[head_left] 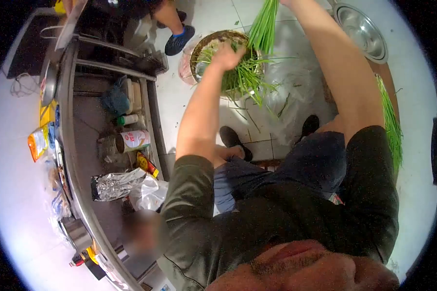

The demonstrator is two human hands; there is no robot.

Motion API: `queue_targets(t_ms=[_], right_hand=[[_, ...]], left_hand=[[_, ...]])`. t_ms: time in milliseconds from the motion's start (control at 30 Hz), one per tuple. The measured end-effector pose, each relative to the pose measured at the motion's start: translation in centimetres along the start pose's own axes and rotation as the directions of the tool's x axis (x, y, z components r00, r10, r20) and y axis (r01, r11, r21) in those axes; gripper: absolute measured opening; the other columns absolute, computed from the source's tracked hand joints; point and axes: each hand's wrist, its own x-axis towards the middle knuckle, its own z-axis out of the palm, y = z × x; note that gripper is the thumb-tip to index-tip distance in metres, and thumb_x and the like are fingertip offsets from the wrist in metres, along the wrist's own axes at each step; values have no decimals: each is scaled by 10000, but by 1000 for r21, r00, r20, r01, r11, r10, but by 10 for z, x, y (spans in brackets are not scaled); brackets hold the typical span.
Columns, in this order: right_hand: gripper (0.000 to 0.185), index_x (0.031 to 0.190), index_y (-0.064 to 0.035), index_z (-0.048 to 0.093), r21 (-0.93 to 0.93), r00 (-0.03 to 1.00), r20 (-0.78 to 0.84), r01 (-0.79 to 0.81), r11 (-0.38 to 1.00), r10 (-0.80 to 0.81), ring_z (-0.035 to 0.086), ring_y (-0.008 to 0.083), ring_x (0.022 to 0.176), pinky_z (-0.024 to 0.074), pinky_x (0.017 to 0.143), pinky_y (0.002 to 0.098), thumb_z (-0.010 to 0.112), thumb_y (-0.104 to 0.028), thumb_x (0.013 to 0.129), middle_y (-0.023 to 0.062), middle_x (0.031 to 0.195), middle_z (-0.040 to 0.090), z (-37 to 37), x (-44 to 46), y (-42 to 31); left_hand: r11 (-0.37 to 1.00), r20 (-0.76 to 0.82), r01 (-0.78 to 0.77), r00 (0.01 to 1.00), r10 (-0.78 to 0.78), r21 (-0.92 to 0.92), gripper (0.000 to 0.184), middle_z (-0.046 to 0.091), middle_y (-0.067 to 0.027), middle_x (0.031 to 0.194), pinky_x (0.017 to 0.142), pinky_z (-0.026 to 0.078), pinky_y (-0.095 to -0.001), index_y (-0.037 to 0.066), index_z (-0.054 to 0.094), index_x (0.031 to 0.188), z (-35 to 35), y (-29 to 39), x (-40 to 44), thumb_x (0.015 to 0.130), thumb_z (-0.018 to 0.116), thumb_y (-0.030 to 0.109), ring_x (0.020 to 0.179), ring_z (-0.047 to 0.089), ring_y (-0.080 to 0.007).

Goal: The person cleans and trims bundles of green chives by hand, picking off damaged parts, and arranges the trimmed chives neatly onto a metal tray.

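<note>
Right hand (pixel 286 2), between 12 and 1 o'clock, mostly cropped by the frame edge, holds a bunch of long green stalks (pixel 264 29). Left hand (pixel 229 56) at 12, over the round bin (pixel 223 35), in among loose greens (pixel 243 80); can't tell if it's gripping any. Clear plastic (pixel 296 82) on floor at 2. Steel bowl (pixel 361 31) also 2, farther out. Second green bunch (pixel 391 126) at 3. Another person's dark shoe (pixel 179 41) at 11. Metal rack (pixel 155 116) at 9, white can (pixel 135 140) on it.
</note>
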Motion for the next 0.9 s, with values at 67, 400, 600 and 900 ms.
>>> queue_targets(t_ms=[67,400,600,900], right_hand=[[249,849,33,584,-10,1000,27,2,1000,-2,489,213,487,392,436,388,609,-202,927,91,611,505,-2,5,11],[240,807,34,564,-21,991,132,-1,1000,3,529,218,490,439,447,353,603,-163,937,103,612,533,34,-58,19],[185,853,-14,575,75,942,305,-172,982,142,573,220,551,480,500,353,626,-171,936,85,667,555,54,-83,2],[132,913,-40,582,225,758,627,-400,889,182,628,216,686,540,642,354,632,-160,932,74,733,600,35,-134,-37]], left_hand=[[966,134,-68,990,36,250,923,320,-287,1511,1146,318,-390,-42,335,1458,-6,-18,14,856,541,626,1394,353,-400],[732,-294,-437,898,326,-523,600,688,-130,1028,816,501,-381,-45,545,1276,-76,66,-19,876,660,387,940,647,-242],[311,140,15,913,383,-950,242,652,-75,860,685,518,-345,16,599,1010,-93,90,-68,924,639,238,778,637,-190],[121,213,177,740,638,-977,330,595,-103,828,822,538,-401,-21,569,1138,-112,88,-122,990,526,271,800,628,-240]])
